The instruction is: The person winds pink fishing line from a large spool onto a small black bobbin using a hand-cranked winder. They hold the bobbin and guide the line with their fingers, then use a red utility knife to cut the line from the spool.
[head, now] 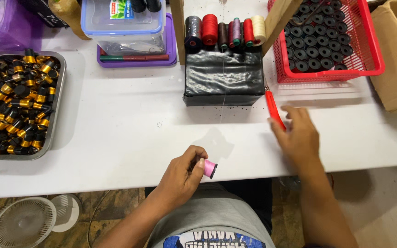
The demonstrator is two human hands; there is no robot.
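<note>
Small craft or assembly workshop, judging by a white worktable (129,124) set up for thread winding. At twelve o'clock, a row of thread cones (224,31) above a black wrapped block (223,76). At two o'clock, a red basket (368,43) packed with dark bobbins. At nine o'clock, a metal tray (56,119) heaped with black-and-gold caps.

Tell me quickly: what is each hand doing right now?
Left hand: closed on a small pink thread spool.
Right hand: open, fingers spread, touching a red-handled tool on the white table.
</note>
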